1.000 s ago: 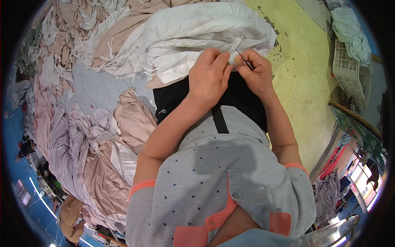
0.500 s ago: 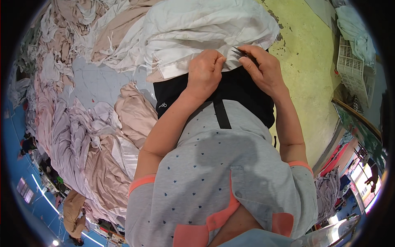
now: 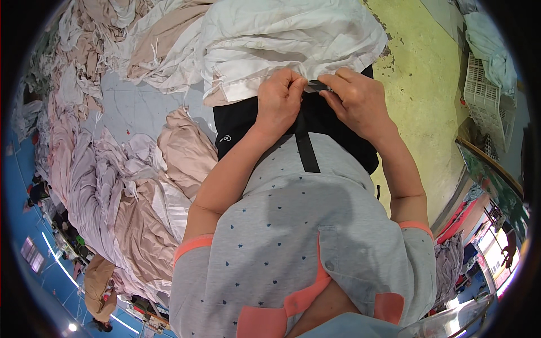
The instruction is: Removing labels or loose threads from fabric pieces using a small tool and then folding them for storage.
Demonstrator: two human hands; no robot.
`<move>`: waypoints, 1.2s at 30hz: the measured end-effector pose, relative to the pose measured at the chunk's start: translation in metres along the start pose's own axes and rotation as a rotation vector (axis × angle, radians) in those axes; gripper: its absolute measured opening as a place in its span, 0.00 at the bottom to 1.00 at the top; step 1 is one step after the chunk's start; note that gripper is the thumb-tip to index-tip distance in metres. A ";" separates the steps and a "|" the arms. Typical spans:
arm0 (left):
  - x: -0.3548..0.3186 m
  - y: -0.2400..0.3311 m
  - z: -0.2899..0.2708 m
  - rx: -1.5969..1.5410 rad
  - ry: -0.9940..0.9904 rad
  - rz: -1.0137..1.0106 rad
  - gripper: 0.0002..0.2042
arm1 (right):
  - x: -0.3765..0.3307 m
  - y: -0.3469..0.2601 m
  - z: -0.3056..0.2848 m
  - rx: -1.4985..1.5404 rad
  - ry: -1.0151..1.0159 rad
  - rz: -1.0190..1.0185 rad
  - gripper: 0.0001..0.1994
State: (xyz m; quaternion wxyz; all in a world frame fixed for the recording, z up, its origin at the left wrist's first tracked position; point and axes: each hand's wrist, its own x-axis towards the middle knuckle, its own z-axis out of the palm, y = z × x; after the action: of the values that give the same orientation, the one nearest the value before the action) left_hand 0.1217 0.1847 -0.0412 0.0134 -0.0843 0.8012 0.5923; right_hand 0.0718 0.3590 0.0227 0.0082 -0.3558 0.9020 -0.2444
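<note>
White fabric [image 3: 282,36] lies bunched over my lap, with its hemmed edge toward me. My left hand [image 3: 279,101] is closed in a pinch on that edge. A pair of dark thread snips [image 3: 316,85] sits in the grip of my right hand [image 3: 358,101]. Their blades point left and are at the fabric edge, right beside my left fingertips. Whether they touch a thread is too small to tell. Under the fabric, black cloth [image 3: 239,121] covers my lap.
Heaps of beige and lilac fabric [image 3: 93,186] fill the left side on a grey tiled floor [image 3: 135,110]. To the right is a worn yellow surface [image 3: 417,124]. A white plastic crate [image 3: 479,96] stands beyond it. Another person [image 3: 100,287] is far off at the lower left.
My right hand has turned and moved slightly left and down, bringing the snips' blades from apart and pointing up to beside my left fingertips. My left hand keeps its pinch.
</note>
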 end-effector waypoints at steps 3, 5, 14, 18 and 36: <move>-0.002 0.000 -0.001 -0.067 -0.011 -0.051 0.08 | 0.001 -0.002 0.003 -0.018 0.006 -0.005 0.11; -0.003 0.001 -0.001 -0.102 -0.019 -0.077 0.08 | 0.001 -0.002 0.003 -0.029 0.012 -0.001 0.11; -0.003 0.006 -0.001 -0.264 -0.012 -0.119 0.09 | 0.003 -0.003 0.006 -0.039 0.038 -0.042 0.12; -0.004 0.007 -0.003 -0.233 -0.041 -0.133 0.09 | 0.003 -0.004 0.008 -0.053 0.057 -0.054 0.11; -0.020 0.009 -0.001 0.499 -0.313 0.167 0.06 | -0.013 0.018 -0.005 0.111 0.208 0.139 0.12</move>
State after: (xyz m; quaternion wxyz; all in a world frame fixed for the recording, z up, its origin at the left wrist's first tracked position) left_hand 0.1402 0.1885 -0.0301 0.1082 0.0800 0.9143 0.3821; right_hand 0.0690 0.3803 0.0172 -0.0489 -0.2639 0.9056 -0.3285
